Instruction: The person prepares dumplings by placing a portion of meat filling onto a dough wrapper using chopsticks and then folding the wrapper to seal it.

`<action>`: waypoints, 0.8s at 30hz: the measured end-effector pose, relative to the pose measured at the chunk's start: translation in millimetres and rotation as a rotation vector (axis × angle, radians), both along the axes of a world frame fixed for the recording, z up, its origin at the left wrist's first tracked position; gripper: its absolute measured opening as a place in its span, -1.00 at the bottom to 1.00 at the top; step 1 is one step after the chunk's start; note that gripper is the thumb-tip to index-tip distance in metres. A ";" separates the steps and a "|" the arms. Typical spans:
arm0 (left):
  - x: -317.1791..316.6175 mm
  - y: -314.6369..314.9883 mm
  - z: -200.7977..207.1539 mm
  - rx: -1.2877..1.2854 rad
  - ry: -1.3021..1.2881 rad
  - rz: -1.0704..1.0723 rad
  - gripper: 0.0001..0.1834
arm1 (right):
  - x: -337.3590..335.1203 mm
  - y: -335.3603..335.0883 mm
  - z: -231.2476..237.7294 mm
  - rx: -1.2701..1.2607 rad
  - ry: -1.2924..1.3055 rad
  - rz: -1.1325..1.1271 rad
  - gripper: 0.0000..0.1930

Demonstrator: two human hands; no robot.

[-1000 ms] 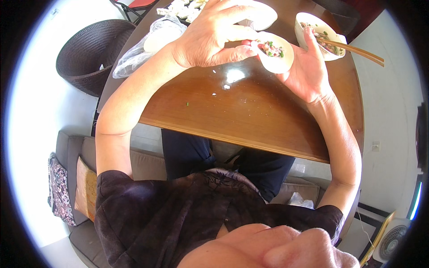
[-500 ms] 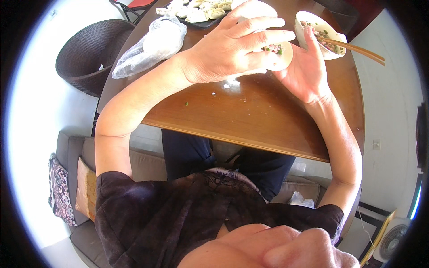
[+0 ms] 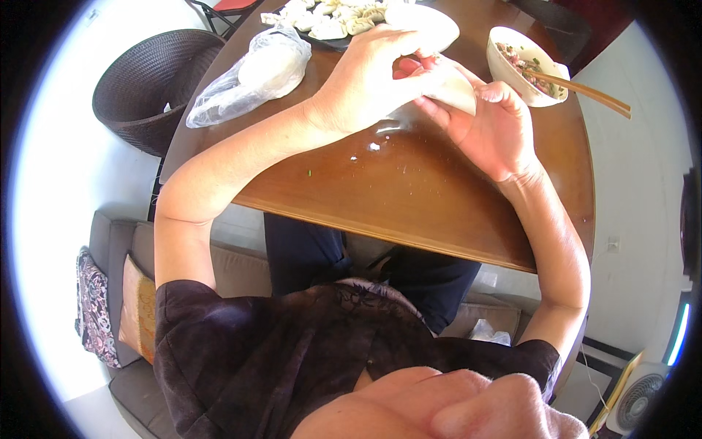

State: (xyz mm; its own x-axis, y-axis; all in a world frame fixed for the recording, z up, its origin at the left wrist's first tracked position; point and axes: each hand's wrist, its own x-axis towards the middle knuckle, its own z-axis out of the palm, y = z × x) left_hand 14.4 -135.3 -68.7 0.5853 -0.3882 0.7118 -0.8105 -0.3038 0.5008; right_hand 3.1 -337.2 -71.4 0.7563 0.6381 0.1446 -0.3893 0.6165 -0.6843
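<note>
Over the far part of the table, a pale round dumpling wrapper is folded over between my two hands. My left hand is closed, thumb and fingers pinching the wrapper's left edge. The wrapper rests along the fingers of my right hand, palm up, its thumb by the right edge. The filling is now hidden by the folded dough. Just beyond, at the right, a white bowl holds meat filling with green bits, and wooden chopsticks lean out over its rim.
At the far left, a dark tray carries several shaped dumplings, beside a white round plate-like thing. A clear plastic bag with something white inside lies on the wooden table. A dark woven basket stands left of it.
The wrapper, flat with filling showing before, is now folded over. My left fingers went from spread above it to pinching its edge, and my right thumb curled in.
</note>
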 end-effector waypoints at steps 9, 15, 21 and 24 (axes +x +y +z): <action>-5.2 -0.4 1.3 -0.126 0.184 -0.090 -0.84 | -8.2 6.5 4.7 -0.089 -0.159 -0.089 -0.36; -9.3 -0.6 1.8 -0.122 0.244 -0.097 -0.80 | -11.9 7.0 2.4 -0.138 -0.241 -0.127 -0.35; -13.2 -3.1 3.7 -0.158 0.321 -0.126 -0.82 | -12.6 4.3 1.4 -0.198 -0.255 -0.153 -0.31; -14.4 -2.9 4.5 -0.176 0.355 -0.133 -0.84 | -17.3 4.8 4.7 -0.258 -0.265 -0.181 -0.32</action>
State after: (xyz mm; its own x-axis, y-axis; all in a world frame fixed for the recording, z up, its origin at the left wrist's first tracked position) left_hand -0.1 -138.2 -64.1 0.7593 -0.3673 0.5372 -0.6045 -0.0926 0.7912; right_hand -14.1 -332.4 -66.7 0.8176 0.5393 0.2019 -0.0800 0.4536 -0.8876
